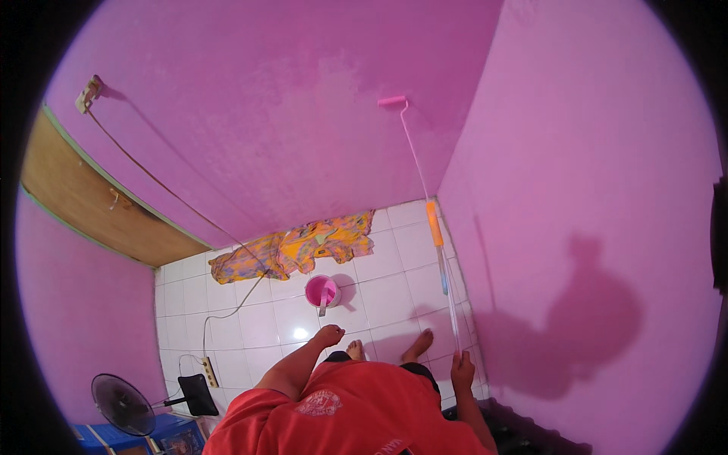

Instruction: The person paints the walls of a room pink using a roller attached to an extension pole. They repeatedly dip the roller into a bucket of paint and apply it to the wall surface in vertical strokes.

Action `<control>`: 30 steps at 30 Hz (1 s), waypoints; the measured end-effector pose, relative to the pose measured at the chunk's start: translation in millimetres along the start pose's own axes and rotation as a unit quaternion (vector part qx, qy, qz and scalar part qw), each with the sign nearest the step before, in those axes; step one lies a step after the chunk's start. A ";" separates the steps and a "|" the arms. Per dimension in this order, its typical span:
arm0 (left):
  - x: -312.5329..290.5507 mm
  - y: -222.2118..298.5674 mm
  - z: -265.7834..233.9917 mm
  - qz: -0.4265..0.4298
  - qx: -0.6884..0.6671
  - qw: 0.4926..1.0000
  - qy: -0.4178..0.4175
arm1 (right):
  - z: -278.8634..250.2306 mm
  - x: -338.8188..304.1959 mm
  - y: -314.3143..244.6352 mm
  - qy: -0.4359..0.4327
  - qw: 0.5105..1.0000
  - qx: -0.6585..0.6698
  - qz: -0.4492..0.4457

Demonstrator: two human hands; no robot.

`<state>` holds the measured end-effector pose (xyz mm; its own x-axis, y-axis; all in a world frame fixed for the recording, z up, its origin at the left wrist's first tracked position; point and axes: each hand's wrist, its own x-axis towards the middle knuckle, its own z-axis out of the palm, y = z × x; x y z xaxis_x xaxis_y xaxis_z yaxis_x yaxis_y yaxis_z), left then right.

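Right hand: we see our right hand (462, 368) with its fingers clamped around the lower end of a long pole (447, 280), close to the right-hand wall.
Roller: the pole runs up past an orange grip (434, 223) to a pink paint roller (392, 100), whose sleeve lies against the pink wall (265, 114) ahead of us, near the corner.
Left hand: our left hand (329, 335) hangs free over the white tiled floor (258, 322), fingers curled loosely together, holding nothing.
Bucket: a pink paint bucket (322, 290) stands on the tiles just beyond the left hand.
Surroundings: an orange patterned cloth (296, 246) lies along the wall's foot; a fan (121, 404) stands at lower left.
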<state>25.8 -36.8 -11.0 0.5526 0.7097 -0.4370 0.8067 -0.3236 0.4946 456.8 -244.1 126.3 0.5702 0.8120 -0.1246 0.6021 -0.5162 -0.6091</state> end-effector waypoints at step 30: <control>-29.9 25.7 -8.8 -0.190 -0.140 0.971 -0.041 | 68.9 54.0 6.1 -0.029 0.995 -0.087 0.032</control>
<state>28.2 -60.9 21.4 0.2499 0.6883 -0.6810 0.8738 0.1426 0.4648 452.8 -184.6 61.9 0.5807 0.7874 -0.2067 0.6559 -0.6029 -0.4542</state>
